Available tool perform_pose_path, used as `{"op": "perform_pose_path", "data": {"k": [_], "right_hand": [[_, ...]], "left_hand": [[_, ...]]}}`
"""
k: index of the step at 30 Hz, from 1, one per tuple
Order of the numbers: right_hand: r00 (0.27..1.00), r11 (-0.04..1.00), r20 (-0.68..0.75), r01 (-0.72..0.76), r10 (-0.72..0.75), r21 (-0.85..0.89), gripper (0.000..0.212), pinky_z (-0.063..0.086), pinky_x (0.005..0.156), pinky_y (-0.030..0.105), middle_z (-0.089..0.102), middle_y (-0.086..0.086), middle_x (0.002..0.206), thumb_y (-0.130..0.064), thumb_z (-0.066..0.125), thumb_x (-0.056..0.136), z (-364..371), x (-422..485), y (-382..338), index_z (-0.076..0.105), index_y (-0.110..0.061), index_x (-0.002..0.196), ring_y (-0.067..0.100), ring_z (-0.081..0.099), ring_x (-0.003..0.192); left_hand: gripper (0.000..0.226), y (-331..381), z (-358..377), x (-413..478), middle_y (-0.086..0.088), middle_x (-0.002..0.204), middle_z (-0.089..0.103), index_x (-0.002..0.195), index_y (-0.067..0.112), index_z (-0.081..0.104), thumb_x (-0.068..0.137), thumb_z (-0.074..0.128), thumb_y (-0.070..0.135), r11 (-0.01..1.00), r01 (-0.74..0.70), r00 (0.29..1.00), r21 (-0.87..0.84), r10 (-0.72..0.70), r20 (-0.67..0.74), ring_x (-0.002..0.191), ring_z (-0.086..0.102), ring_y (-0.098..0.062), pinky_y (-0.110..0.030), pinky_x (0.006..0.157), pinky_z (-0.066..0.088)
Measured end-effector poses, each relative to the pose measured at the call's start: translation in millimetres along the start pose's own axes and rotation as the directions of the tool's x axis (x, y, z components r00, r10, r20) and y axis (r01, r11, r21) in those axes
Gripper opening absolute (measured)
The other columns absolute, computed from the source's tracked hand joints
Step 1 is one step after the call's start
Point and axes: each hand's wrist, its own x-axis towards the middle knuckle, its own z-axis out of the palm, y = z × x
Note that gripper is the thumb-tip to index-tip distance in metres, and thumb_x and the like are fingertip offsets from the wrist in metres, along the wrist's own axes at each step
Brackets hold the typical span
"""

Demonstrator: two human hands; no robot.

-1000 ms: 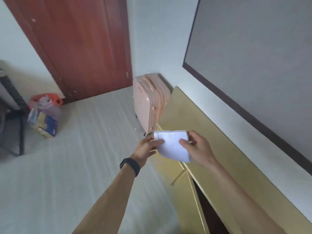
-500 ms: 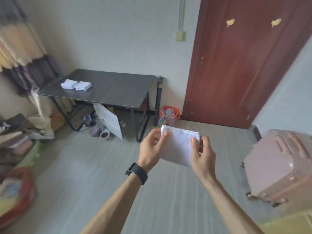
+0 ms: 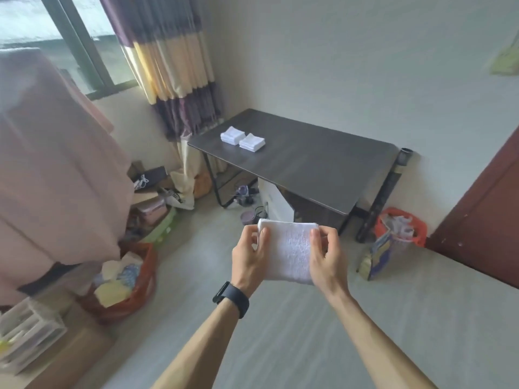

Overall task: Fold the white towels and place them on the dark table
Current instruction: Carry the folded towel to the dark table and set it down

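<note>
The dark bench [image 3: 323, 167] stands against the wall. Near its far left corner a towel stack [image 3: 232, 134] lies just beside a second towel stack [image 3: 252, 142]. On the floor at left, a red bag [image 3: 147, 272] holds yellow and pale cloths. A folded white towel [image 3: 289, 249] is held in the air, short of the bench. The left hand [image 3: 248, 258] has its grip pinched on the towel's left edge, and the right hand [image 3: 327, 256] pinches the right edge.

Striped curtain [image 3: 171, 66] beside window [image 3: 56, 37], grey floor [image 3: 393, 318]
</note>
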Motion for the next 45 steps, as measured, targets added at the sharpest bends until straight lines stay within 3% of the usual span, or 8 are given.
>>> {"op": "perform_pose_path", "data": {"k": [8,15,20,25,30,37,41,45], "right_hand": [[0.97,0.997,0.239,0.049,-0.034,-0.057,0.01,0.041,0.061,0.01,0.062,-0.008,0.076,-0.036,0.051,0.101,122.6,128.3,-6.2,0.057,-0.027,0.099,0.002,0.058,0.072],[0.958,0.996,0.286,0.027,-0.002,-0.081,0.008,0.043,0.061,0.01,0.063,-0.008,0.072,-0.031,0.052,0.101,247.2,214.4,7.4,0.053,-0.031,0.093,0.0,0.059,0.073],[0.966,0.991,0.245,-0.05,0.079,-0.123,0.011,0.042,0.063,0.026,0.063,-0.009,0.075,-0.034,0.05,0.101,334.8,279.9,13.7,0.054,-0.027,0.093,-0.002,0.058,0.078],[0.97,0.978,0.182,-0.132,0.161,-0.161,0.013,0.044,0.064,0.022,0.063,-0.008,0.076,-0.037,0.049,0.101,398.2,343.6,17.7,0.053,-0.029,0.092,0.0,0.058,0.076],[0.966,0.96,0.119,-0.205,0.23,-0.192,0.019,0.045,0.067,0.035,0.061,-0.005,0.071,-0.042,0.047,0.101,450.0,407.3,36.8,0.049,-0.028,0.087,0.006,0.056,0.071],[0.953,0.936,0.045,-0.286,0.301,-0.206,0.018,0.041,0.061,0.017,0.061,-0.003,0.073,-0.04,0.047,0.101,515.9,526.0,71.2,0.05,-0.027,0.089,0.011,0.056,0.069],[0.93,0.903,0.002,-0.356,0.367,-0.239,0.02,0.039,0.062,0.035,0.06,-0.005,0.073,-0.041,0.044,0.102,540.7,591.7,77.1,0.051,-0.023,0.096,0.01,0.057,0.07],[0.908,0.87,-0.067,-0.416,0.414,-0.265,0.02,0.04,0.065,0.036,0.061,-0.007,0.075,-0.042,0.041,0.103,557.7,651.2,90.1,0.049,-0.024,0.099,0.012,0.057,0.071]], "left_hand": [[0.017,-18.7,-32.7,138.3,0.007,0.069,0.057,0.088,0.032,0.06,0.096,0.056,0.046,0.991,0.115,0.97,-0.066,-0.127,-0.209,0.06,0.051,-0.007,-0.022,0.056,0.041],[0.017,-57.3,-64.5,275.0,0.005,0.068,0.057,0.088,0.029,0.062,0.096,0.056,0.042,0.983,0.16,0.95,-0.091,-0.178,-0.257,0.056,0.048,-0.002,-0.013,0.051,0.037],[0.02,-82.7,-87.3,386.2,0.006,0.073,0.062,0.088,0.024,0.063,0.097,0.056,0.04,0.975,0.2,0.962,-0.102,-0.215,-0.17,0.056,0.05,0.001,-0.011,0.052,0.038],[0.026,-98.6,-95.5,488.6,0.01,0.077,0.065,0.089,0.02,0.065,0.098,0.054,0.042,0.969,0.24,0.967,-0.054,-0.243,-0.077,0.06,0.053,0.007,-0.008,0.055,0.04],[0.029,-118.1,-86.5,581.2,0.008,0.08,0.065,0.089,0.017,0.063,0.1,0.051,0.041,0.97,0.241,0.971,0.022,-0.241,-0.002,0.063,0.052,0.007,-0.009,0.058,0.04],[0.032,-137.5,-50.8,736.5,0.0,0.078,0.063,0.086,0.024,0.062,0.098,0.049,0.051,0.968,0.233,0.968,0.096,-0.241,0.076,0.06,0.046,-0.002,-0.014,0.055,0.037],[0.029,-135.3,-28.1,813.4,0.009,0.071,0.055,0.087,0.026,0.06,0.097,0.05,0.052,0.961,0.234,0.959,0.147,-0.253,0.127,0.063,0.044,-0.006,-0.016,0.054,0.036],[0.027,-128.9,1.3,883.4,0.011,0.081,0.062,0.094,0.031,0.059,0.096,0.048,0.056,0.944,0.25,0.93,0.214,-0.296,0.216,0.071,0.054,-0.009,-0.023,0.062,0.045]]}}
